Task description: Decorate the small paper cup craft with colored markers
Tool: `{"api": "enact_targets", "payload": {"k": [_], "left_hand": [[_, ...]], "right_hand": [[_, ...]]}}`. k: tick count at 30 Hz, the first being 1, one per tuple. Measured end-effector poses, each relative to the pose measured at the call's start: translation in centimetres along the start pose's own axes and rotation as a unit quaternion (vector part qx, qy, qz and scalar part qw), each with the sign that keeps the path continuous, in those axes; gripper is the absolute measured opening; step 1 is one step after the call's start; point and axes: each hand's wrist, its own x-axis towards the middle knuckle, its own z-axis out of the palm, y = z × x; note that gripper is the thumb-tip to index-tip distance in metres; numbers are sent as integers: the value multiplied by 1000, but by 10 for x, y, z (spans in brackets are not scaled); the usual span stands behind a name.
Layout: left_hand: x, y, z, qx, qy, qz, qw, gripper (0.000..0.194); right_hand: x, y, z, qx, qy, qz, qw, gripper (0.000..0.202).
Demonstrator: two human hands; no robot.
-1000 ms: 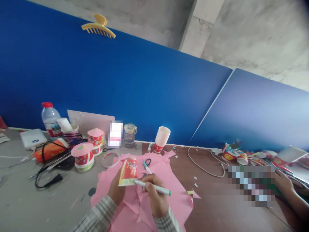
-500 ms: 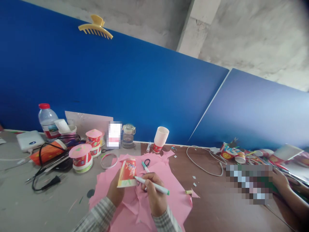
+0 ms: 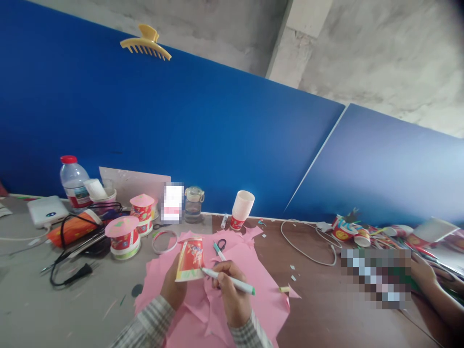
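My left hand (image 3: 175, 287) is closed around a red and yellow printed paper cup (image 3: 192, 256), tilted with its wide rim toward me. Green marks show along the band near that rim. In my right hand (image 3: 234, 292) is a white marker with a green end (image 3: 232, 280), its tip touching or very close to the cup's right side by the green marks. Under both hands lie overlapping pink paper sheets (image 3: 261, 290). Just beyond my right hand are a teal marker cap (image 3: 218, 250) and the dark handle of some scissors (image 3: 222, 243).
Two cup models with pink paper roofs (image 3: 122, 226) stand to the left, near a roll of tape (image 3: 165, 241) and a black plug (image 3: 78, 275). Behind are a water bottle (image 3: 194, 205) and stacked paper cups (image 3: 242, 208). At right, another person's hand (image 3: 422, 270) is over the table.
Both hands keep nearly the same pose, with the cup and marker held as before. The whole view has shifted very slightly.
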Motion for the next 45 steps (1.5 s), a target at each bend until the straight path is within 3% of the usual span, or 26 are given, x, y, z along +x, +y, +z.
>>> {"api": "enact_targets", "payload": {"k": [7,15,25,32,45], "left_hand": [[0,5,0,10,14,1,1000,44],[-1,4,1,24,9,8,1000,38],[-1,-4,1,31,-20,24,999,26],[-1,-2,1,30,-28,20,999,28],[-2,-6,2,40,-31,17,999,25]], "right_hand": [[-2,2,1,31,-24,8,999,15],[-4,17,-3,70,-61,22,995,17],[2,18,-5,79,-13,14,997,16],[-1,11,-3,21,-11,5,1000,13],[-1,17,-4,50,-21,7,999,14]]}}
